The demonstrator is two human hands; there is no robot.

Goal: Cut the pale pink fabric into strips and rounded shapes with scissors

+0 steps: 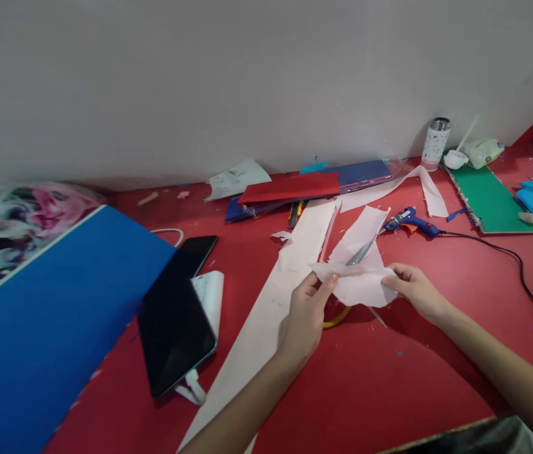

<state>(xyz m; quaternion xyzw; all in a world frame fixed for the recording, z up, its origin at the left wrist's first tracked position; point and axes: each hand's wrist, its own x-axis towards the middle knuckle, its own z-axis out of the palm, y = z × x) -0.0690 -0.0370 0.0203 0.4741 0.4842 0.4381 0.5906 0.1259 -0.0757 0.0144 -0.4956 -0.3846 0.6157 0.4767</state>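
Note:
Between my hands is a piece of pale pink paper (363,289), lifted over the red table. My left hand (308,309) pinches its left end between thumb and fingers. At the right end, my right hand (415,290) grips the edge the same way. Behind and partly under the paper lie scissors (360,253); a bit of yellow handle shows below, the rest is covered. Another pale pink piece (363,230) rests beneath the blades. A blue glue gun (411,221) lies just beyond, its nozzle close to the scissors' tip.
A long pale strip (257,334) crosses the red table (342,397). On the left are a black tablet (176,334), a white power bank (210,296) and a blue board (58,328). Farther back stand a bottle (435,145) and a green board (493,198). The glue gun's cord (516,258) runs right.

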